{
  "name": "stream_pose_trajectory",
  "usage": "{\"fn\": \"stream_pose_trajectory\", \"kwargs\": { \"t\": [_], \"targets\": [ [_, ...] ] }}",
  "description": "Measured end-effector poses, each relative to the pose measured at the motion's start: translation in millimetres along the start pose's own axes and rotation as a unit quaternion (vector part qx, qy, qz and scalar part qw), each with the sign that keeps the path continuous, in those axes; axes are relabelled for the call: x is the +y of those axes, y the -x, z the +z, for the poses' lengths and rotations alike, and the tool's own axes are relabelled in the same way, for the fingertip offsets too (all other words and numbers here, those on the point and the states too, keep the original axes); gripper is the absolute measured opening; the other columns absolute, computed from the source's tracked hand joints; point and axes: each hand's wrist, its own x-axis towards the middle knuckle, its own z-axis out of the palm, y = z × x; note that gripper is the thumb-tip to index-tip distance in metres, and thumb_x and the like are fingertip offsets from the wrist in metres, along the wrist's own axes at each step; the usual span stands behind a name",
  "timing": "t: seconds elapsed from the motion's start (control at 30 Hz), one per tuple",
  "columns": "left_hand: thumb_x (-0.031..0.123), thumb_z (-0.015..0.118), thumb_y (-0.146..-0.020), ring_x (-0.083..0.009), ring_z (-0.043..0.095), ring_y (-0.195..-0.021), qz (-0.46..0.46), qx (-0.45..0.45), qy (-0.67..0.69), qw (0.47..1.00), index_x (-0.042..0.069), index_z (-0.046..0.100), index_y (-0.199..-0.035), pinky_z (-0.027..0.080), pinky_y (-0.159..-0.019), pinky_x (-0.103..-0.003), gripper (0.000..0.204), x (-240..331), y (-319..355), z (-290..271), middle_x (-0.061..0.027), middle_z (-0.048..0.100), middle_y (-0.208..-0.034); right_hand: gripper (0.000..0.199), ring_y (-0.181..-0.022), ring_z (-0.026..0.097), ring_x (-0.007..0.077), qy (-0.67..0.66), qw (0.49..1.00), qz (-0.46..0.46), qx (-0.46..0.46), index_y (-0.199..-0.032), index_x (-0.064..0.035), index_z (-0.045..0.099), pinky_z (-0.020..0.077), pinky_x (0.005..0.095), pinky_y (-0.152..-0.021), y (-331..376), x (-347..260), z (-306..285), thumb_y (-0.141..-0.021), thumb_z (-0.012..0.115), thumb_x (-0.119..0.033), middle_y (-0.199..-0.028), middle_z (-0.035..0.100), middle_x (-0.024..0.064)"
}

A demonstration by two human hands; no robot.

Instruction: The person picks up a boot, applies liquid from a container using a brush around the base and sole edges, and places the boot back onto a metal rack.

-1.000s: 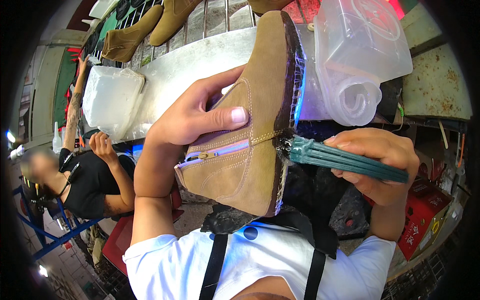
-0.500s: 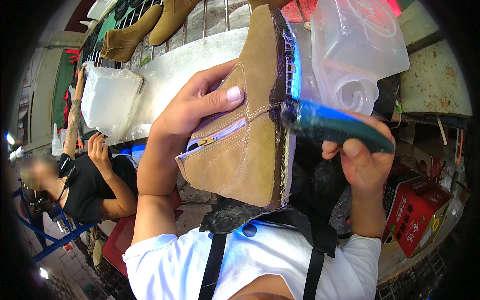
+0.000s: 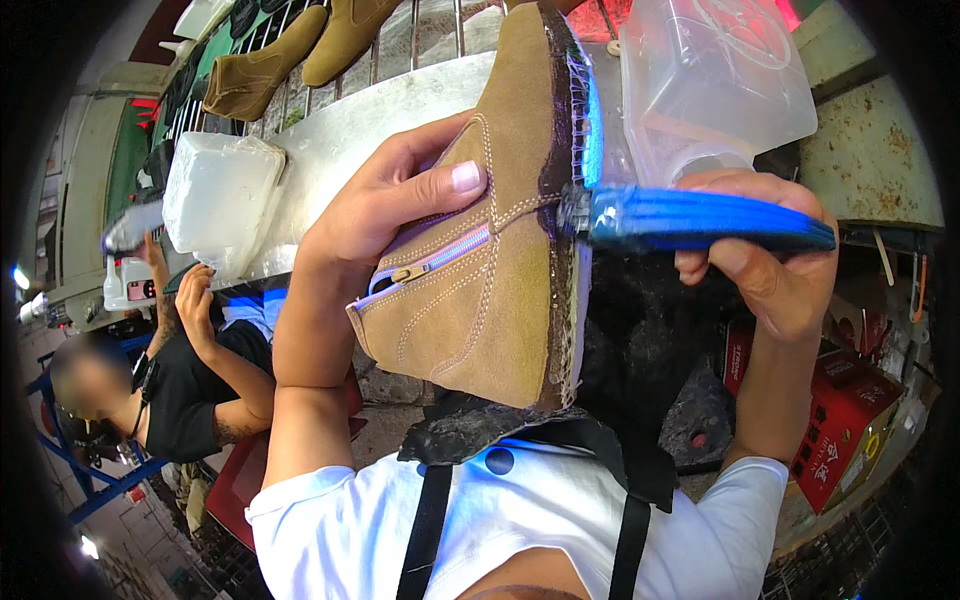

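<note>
A tan suede ankle boot (image 3: 510, 330) with a side zipper (image 3: 445, 260) is held up before me, its toe pointing away and its sole side facing right. My left hand (image 3: 400, 200) grips it from the left, thumb on the near side and the other fingers hidden behind. My right hand (image 3: 785, 265) is closed round the handle of a brush (image 3: 690, 220), which lies nearly level. Its dark bristles touch the boot's lower edge about midway. A dark, wet-looking band (image 3: 553, 150) runs along that edge beside pale stitching, lit blue toward the toe.
Translucent plastic containers stand at the right (image 3: 715, 90) and left (image 3: 220, 195) of the metal worktop (image 3: 350, 110). More tan boots (image 3: 265, 70) rest on a rack behind. A person in black (image 3: 205, 385) works at the left. A red box (image 3: 840, 420) sits low at the right.
My right hand has moved right, and the brush handle has swung up to nearly level. The boot has barely shifted. At the left, the other person's raised arm has come down.
</note>
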Motion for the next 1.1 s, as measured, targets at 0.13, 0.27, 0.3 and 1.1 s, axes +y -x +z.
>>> {"fn": "stream_pose_trajectory", "kwargs": {
  "t": [0.13,0.27,0.3,1.1],
  "targets": [
    [0.02,0.07,-0.093,-0.0186,0.065,-0.115,0.006,0.003,-0.015,1.0,-0.008,0.046,-0.148,0.05,-0.102,-0.031,0.066,2.4,2.8,-1.3,-0.0152,0.066,-0.13,0.027,-0.08,0.074,0.0272,-0.023,0.995,-0.016,-0.093,-0.106,0.0114,0.07,0.0621,0.0345,-0.069,-5.6,-6.1,0.2,-0.088,0.077,-0.008,-0.103,0.073,0.0264],
    [0.019,0.07,-0.094,-0.0183,0.065,-0.115,0.009,0.006,-0.031,0.999,-0.008,0.046,-0.148,0.05,-0.101,-0.03,0.065,2.6,1.6,-1.0,-0.0155,0.065,-0.13,0.024,-0.086,0.077,0.0331,0.03,0.99,-0.056,-0.122,-0.101,0.0069,0.073,0.0644,0.0404,-0.076,1.2,-10.6,0.4,-0.086,0.08,-0.01,-0.098,0.076,0.0215],
    [0.019,0.07,-0.094,-0.0183,0.065,-0.115,0.005,0.009,-0.035,0.999,-0.008,0.046,-0.148,0.05,-0.101,-0.03,0.065,4.7,1.7,0.8,-0.0156,0.065,-0.13,0.024,-0.086,0.077,0.0339,0.046,0.99,-0.061,-0.117,-0.1,0.0054,0.073,0.0647,0.0419,-0.076,4.1,-12.1,1.9,-0.086,0.081,-0.012,-0.096,0.076,0.0201],
    [0.033,0.06,-0.103,-0.018,0.075,-0.09,-0.094,0.159,0.094,0.978,-0.002,0.064,-0.127,0.061,-0.081,-0.032,0.042,3.3,1.8,20.0,-0.0137,0.074,-0.111,0.021,-0.068,0.072,0.026,0.34,0.912,-0.164,-0.158,-0.103,-0.0034,0.07,0.0557,0.031,-0.056,10.5,-83.8,17.1,-0.086,0.077,-0.015,-0.098,0.073,0.0229]
  ]
}}
